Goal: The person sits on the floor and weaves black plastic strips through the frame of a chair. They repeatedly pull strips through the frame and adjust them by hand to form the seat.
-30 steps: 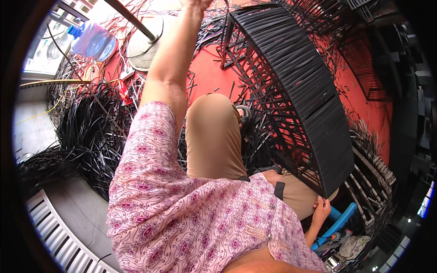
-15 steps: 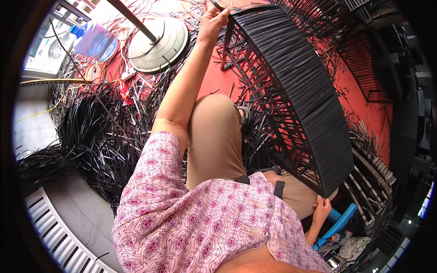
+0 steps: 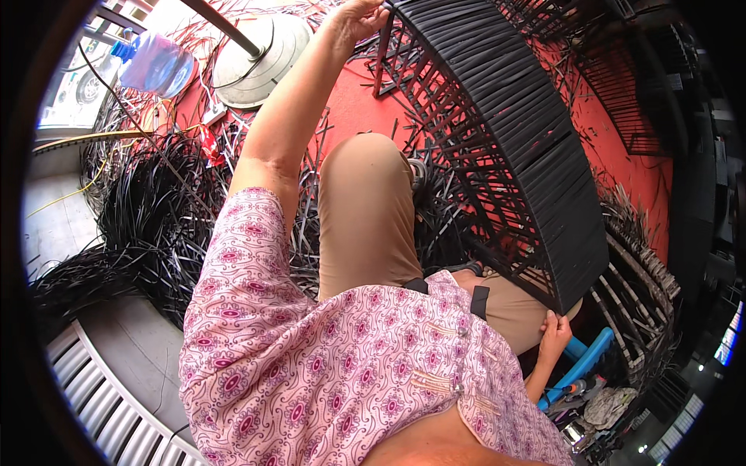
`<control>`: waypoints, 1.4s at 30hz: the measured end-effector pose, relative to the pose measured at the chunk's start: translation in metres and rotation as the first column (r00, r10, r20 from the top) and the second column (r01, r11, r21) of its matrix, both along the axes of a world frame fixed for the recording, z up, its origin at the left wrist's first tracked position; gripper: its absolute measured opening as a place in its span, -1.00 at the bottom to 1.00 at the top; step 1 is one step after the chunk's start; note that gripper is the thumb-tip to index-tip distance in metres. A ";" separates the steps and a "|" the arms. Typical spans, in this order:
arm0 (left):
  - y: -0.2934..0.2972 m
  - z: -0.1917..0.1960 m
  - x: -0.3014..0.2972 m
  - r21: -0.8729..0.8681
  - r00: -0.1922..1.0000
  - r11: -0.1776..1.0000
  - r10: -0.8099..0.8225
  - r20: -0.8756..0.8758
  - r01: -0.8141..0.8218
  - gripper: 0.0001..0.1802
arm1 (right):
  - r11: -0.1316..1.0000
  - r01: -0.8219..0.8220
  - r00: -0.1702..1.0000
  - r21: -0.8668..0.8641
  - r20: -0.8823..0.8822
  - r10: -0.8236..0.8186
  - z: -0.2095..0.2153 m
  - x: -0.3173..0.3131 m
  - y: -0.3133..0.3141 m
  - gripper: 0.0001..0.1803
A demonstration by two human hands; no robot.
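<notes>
I sit with a long black woven panel point(image 3: 513, 140) on a metal frame, slanting across my right knee. My left arm stretches up and away, and my left hand point(image 3: 356, 17) curls its fingers round the far end of the panel's frame. My right hand point(image 3: 555, 335) is low at the right and grips the panel's near corner from below. My tan trousers point(image 3: 365, 217) and pink patterned shirt point(image 3: 326, 365) fill the middle of the view.
Heaps of loose black strips point(image 3: 148, 225) lie on the red floor point(image 3: 622, 132) to my left. A round metal stand base point(image 3: 264, 48) and a plastic water bottle point(image 3: 151, 66) sit at upper left. Another woven frame point(image 3: 641, 299), a blue tube point(image 3: 584, 359) and a ribbed grating point(image 3: 101, 404) are nearby.
My left arm has drawn back from its far reach, bringing the hand to the panel's far end. The round stand base has come into view. My right hand has stayed at the near corner.
</notes>
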State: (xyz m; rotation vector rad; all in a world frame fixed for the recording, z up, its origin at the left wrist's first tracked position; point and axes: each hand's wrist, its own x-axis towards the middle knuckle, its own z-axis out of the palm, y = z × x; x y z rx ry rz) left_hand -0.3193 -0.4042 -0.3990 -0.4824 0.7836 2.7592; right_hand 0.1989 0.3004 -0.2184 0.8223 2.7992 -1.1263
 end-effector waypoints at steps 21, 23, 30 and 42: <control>0.035 0.081 0.056 -0.214 0.988 0.976 -0.070 -0.139 0.039 -0.89 | 1.000 -0.010 0.999 0.009 -0.042 0.011 -0.003 0.000 0.001 -0.76; 0.040 0.090 0.066 -0.305 0.994 0.952 -0.033 -0.100 0.001 -0.90 | 1.000 -0.021 0.999 0.010 -0.038 0.022 -0.003 0.002 0.002 -0.77; 0.024 0.091 0.058 -0.732 0.931 0.621 -0.010 -0.365 -0.280 -0.88 | 0.999 -0.029 0.998 0.029 -0.063 0.031 -0.003 0.003 -0.004 -0.77; 0.058 0.113 0.089 -0.629 0.890 0.652 0.169 -0.423 -0.423 -0.84 | 1.000 -0.002 0.998 0.008 -0.057 0.002 -0.004 0.004 -0.003 -0.76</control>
